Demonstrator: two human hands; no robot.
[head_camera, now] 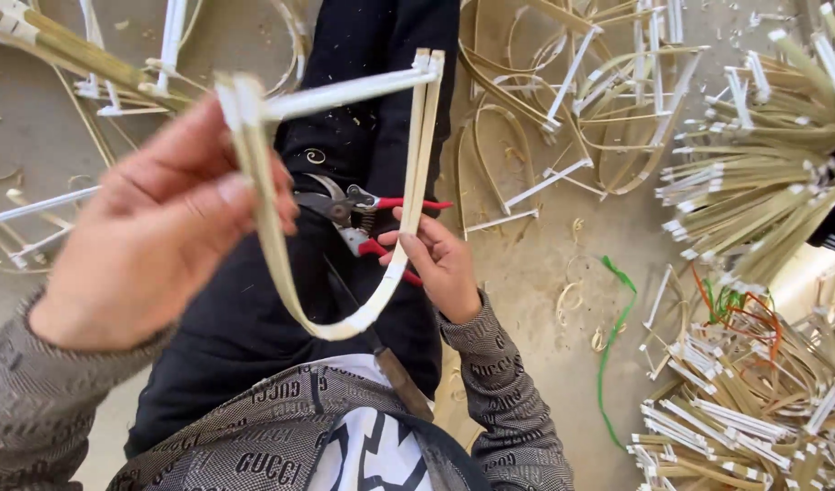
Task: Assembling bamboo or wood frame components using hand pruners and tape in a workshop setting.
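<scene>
My left hand [149,232] is raised close to the camera and grips one upper end of a U-shaped bent bamboo strip [281,282] with a white crossbar [345,91] joining its two ends. My right hand [440,264] rests lower on my lap, its fingers around the red handles of a pair of pruning shears [358,223]. The shears lie over my black trouser leg, partly behind the strip's right arm. A knife with a brown handle [401,382] lies on my lap below the loop.
Bent bamboo loops with white crossbars [563,100] lie scattered on the dusty floor ahead. Bundles of cut bamboo strips [763,182] pile at the right, with more [745,418] at the lower right. A green cord [613,336] and orange cords [754,318] lie nearby.
</scene>
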